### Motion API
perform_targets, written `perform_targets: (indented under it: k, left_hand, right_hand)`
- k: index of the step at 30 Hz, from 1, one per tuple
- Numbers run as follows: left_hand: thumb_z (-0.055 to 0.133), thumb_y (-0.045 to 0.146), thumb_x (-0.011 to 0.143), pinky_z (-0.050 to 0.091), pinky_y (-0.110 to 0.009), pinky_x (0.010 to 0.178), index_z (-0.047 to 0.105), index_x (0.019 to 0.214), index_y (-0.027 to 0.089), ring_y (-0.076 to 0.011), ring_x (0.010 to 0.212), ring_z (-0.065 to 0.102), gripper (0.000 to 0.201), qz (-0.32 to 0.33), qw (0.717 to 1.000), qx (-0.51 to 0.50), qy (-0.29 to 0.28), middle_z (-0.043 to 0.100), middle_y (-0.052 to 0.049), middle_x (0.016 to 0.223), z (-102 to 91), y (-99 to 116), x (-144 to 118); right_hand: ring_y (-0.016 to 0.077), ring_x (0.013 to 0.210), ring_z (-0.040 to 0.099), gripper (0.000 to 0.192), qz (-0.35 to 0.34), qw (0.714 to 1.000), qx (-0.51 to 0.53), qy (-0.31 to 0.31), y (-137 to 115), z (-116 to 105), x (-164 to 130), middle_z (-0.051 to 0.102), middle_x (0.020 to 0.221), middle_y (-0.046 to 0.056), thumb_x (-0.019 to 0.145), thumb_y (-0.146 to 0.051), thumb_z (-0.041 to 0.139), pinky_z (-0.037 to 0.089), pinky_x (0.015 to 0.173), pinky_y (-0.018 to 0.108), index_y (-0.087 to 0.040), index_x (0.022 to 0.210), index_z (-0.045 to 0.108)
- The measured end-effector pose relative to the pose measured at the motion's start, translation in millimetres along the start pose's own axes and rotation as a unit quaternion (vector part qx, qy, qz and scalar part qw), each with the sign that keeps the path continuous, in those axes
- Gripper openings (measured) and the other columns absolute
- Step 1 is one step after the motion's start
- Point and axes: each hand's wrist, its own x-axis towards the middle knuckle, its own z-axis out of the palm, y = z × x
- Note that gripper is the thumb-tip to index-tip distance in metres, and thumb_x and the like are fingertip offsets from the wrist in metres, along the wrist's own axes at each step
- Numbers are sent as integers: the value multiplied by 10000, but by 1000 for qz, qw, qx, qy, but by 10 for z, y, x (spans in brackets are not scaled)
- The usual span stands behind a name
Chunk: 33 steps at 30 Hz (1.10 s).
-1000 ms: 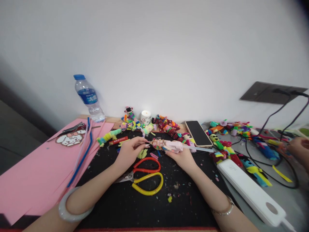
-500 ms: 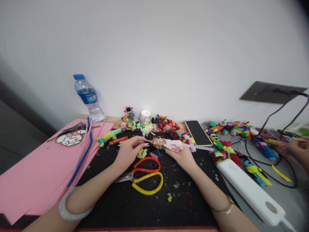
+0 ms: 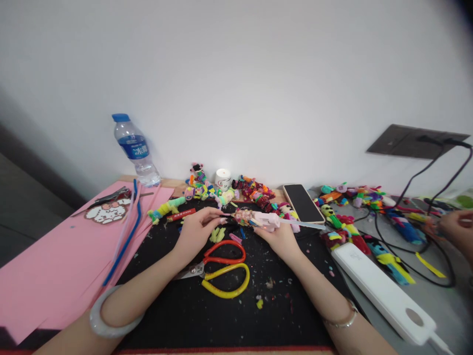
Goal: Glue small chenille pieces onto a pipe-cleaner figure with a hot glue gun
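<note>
Beyond the scissors (image 3: 200,269) and slightly right, the right hand (image 3: 279,240) grips a glue gun (image 3: 268,221) aimed at the left hand (image 3: 199,229); whether the latter's bent fingers close on anything cannot be told. Gluing appears under way; the next move probably calls for a steady gun. Far left of the scissors, the bottle (image 3: 136,154) bears white characters on blue, partly legible; beyond them, the red stick's (image 3: 181,215) print is too small.

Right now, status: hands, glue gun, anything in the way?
Right hand holds pink glue gun. Left hand near its front end, grip unclear. Scissors on black mat, close by.
</note>
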Motion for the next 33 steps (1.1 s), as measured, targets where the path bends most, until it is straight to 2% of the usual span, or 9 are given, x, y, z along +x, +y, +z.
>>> perform_targets:
  k: [18, 24, 27, 30, 33]
  left_hand:
    - [639, 329, 751, 527, -344, 812, 639, 862, 181, -213, 829, 692, 185, 3, 1000, 19, 18, 732, -42, 834, -12, 16, 11]
    - [657, 349, 730, 529, -329, 761, 632, 858, 170, -209, 796, 685, 221, -5, 999, 12, 35, 725, -48, 822, -21, 44, 14]
    - [666, 360, 724, 531, -322, 736, 621, 854, 171, -205, 773, 681, 234, -11, 999, -5, 45, 711, -43, 806, -24, 52, 23]
    - [666, 367, 727, 531, -310, 715, 603, 856, 176, -198, 765, 679, 239, -25, 998, -37, 49, 695, -39, 808, -22, 52, 36]
    - [670, 380, 725, 529, -298, 698, 588, 872, 182, -192, 767, 676, 259, -38, 996, -59, 50, 679, -31, 805, -18, 46, 46]
  right_hand:
    - [246, 815, 670, 200, -9, 999, -51, 6, 38, -17, 7, 727, 896, 71, 703, -266, 657, 521, 759, 372, -179, 881, 688]
    - [242, 810, 661, 142, -30, 990, -136, 18, 113, -22, 1, 717, 872, 57, 742, -298, 639, 501, 724, 343, -203, 841, 676]
    - [222, 742, 648, 120, -40, 980, -195, 16, 88, -40, -2, 701, 790, 39, 777, -333, 615, 466, 661, 305, -217, 773, 644]
    - [196, 644, 615, 181, -23, 967, -253, 1, 14, -75, -2, 668, 694, 20, 810, -370, 589, 399, 583, 277, -218, 713, 597]
    - [196, 689, 612, 164, -34, 958, -286, -13, -44, -100, -3, 679, 769, 25, 838, -372, 547, 358, 583, 271, -221, 808, 605]
